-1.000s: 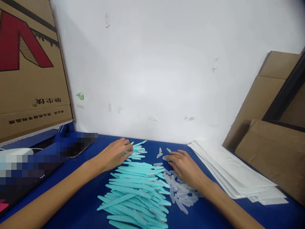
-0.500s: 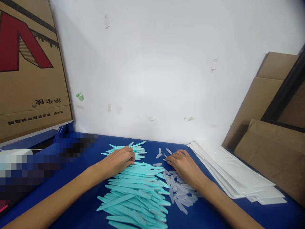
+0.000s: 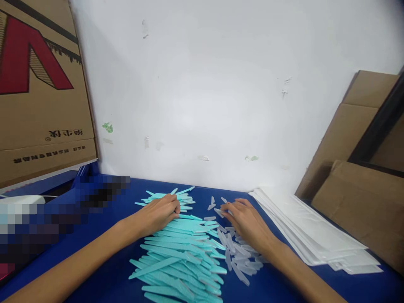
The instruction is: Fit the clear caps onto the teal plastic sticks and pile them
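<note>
A heap of slim turquoise eyebrow razors lies in front of me, and a smaller bunch of the same razors lies farther back. My left hand is closed over the gap between the two groups; its curled fingers hide what they hold. To the right are many translucent blade covers, loosely piled. My right hand bends over the far end of that pile, with thumb and fingers drawn together at a translucent cover. A few more covers lie just beyond its fingertips.
White flat bags are stacked right of my right hand. Folded cardboard leans at the far right. A large printed carton stands at the left. Behind the blue tabletop rises a white wall. The lower left is pixelated.
My right fingers have shifted slightly at the far covers, and one cover by the fingertips now shows more fully. My left hand stays closed in nearly the same place. The view moved slightly.
</note>
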A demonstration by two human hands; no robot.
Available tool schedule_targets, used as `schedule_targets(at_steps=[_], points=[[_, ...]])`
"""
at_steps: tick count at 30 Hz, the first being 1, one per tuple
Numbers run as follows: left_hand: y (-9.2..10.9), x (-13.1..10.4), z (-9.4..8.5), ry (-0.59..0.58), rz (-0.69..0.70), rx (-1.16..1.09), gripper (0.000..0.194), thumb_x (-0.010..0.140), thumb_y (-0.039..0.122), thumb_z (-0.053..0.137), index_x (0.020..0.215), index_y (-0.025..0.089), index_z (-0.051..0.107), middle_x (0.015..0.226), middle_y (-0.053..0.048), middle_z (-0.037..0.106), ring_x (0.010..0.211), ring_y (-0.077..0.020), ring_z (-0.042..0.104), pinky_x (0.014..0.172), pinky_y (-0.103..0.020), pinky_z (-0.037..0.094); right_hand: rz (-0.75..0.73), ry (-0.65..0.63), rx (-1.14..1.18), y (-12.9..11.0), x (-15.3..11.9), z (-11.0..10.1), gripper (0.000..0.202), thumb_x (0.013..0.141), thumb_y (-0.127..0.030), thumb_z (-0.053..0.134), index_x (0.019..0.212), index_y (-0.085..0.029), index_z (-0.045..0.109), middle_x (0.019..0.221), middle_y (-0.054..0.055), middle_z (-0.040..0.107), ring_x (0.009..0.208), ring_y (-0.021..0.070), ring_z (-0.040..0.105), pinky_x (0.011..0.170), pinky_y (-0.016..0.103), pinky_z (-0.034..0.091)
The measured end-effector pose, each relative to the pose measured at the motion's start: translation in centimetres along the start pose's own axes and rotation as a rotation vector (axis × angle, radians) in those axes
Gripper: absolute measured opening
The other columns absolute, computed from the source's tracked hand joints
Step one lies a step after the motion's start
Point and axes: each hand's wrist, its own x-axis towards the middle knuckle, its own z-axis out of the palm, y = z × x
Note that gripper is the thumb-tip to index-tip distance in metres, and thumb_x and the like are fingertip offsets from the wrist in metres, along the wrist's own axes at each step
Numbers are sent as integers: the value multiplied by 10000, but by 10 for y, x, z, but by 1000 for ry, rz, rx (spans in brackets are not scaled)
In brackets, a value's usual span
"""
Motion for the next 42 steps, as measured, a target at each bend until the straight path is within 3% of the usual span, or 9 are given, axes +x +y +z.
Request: schedule_targets(at_steps=[4, 8, 13, 18, 23, 30, 36, 42], points=[[8, 0, -7, 57, 16, 18, 144, 1036, 249, 442, 953, 203, 550, 925, -35, 586, 821, -211, 544, 696, -303, 390, 52, 39, 84, -6, -1, -2, 103, 1045, -230, 502, 1042, -210, 603, 957, 43, 755, 856, 226, 709, 801, 368, 498], [15, 3, -9, 99, 21, 65, 198, 1070, 282, 374, 984, 204, 535, 880, -33, 592, 773, -212, 551, 682, -310, 402, 37, 64, 111, -12, 0, -6, 129, 1033, -286, 542, 1104, -229, 633, 894, 26, 733, 813, 220, 690, 793, 364, 489], [21, 3, -4, 131, 95, 151, 163, 1065, 225, 393, 1017, 196, 546, 924, -42, 642, 860, -231, 597, 841, -371, 459, 24, 107, 120, -15, 1, -9, 247, 1030, -262, 540, 1261, -252, 629, 974, 47, 715, 861, 226, 660, 801, 369, 485], [21, 3, 2, 159, 155, 160, 131, 1056, 185, 406, 1056, 199, 536, 971, -33, 669, 890, -222, 623, 990, -441, 442, 87, 139, 230, -19, 1, -10, 209, 1026, -220, 535, 1129, -282, 705, 1008, 33, 714, 879, 217, 647, 789, 352, 477], [21, 4, 5, 201, 175, 161, 129, 1054, 184, 414, 1054, 207, 540, 973, -29, 679, 901, -219, 627, 980, -434, 454, 235, 205, 404, -25, 3, -12, 79, 924, -297, 711, 994, -263, 725, 936, 8, 759, 903, 236, 681, 852, 372, 475], [26, 1, 5, 220, 194, 154, 169, 1067, 207, 389, 1074, 204, 558, 1010, -38, 683, 923, -221, 622, 923, -418, 469, 438, 227, 696, -32, 8, -18, 146, 837, -380, 777, 836, -239, 739, 866, 3, 767, 846, 219, 702, 805, 316, 501], [28, 0, 3, 230, 222, 176, 177, 1060, 200, 402, 1070, 193, 578, 967, -44, 677, 880, -228, 609, 835, -395, 491, 470, 249, 754, -34, 8, -22, 260, 904, -477, 681, 852, -238, 770, 914, 34, 759, 839, 216, 679, 778, 308, 496], [28, 1, 0, 277, 255, 192, 199, 1067, 204, 386, 1083, 184, 583, 970, -50, 684, 893, -227, 625, 886, -417, 491, 521, 251, 810, -36, 7, -20, 335, 914, -529, 647, 875, -203, 714, 745, 23, 687, 681, 182, 609, 627, 281, 472]])
